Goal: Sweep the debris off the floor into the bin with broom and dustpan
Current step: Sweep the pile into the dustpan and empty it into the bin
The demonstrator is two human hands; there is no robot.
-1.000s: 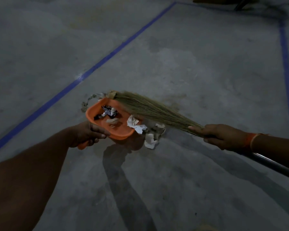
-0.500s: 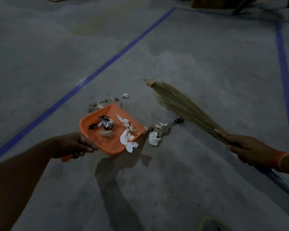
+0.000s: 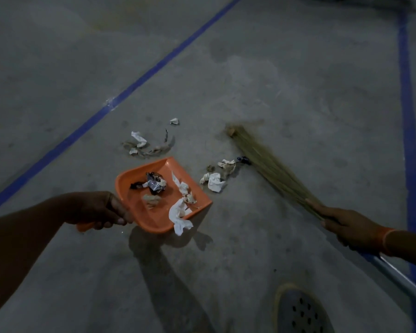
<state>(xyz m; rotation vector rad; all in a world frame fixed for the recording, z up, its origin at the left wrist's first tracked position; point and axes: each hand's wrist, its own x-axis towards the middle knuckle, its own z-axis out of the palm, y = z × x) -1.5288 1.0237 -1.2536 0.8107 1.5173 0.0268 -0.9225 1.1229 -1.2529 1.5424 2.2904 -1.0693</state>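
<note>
Head camera, looking down on a dim concrete floor (image 3: 298, 75): nearest the lens, the perforated toe of a dark shoe (image 3: 303, 311) shows at the bottom edge. At right, the right hand (image 3: 346, 227), an orange band at its wrist, is clenched around the grass broom (image 3: 271, 169) where the straw bundle meets a metal handle; the blurred bristles slant up and left, their tip low over the floor. At left, the left hand (image 3: 101, 210) grasps the handle of an orange plastic dustpan (image 3: 130, 188), its shadow falling below it. The pan carries a crumpled foil wrapper (image 3: 155, 185), a brownish lump and several white paper scraps (image 3: 180, 215), one hanging over the front lip. Just beyond the pan's right side, loose paper debris (image 3: 216, 179) lies on the floor between dustpan and broom, a small dark scrap beside the bristles. Farther off, behind the pan, more scraps and dried strips (image 3: 147, 145) lie scattered. Blue floor lines (image 3: 139, 80) cross the background.
</note>
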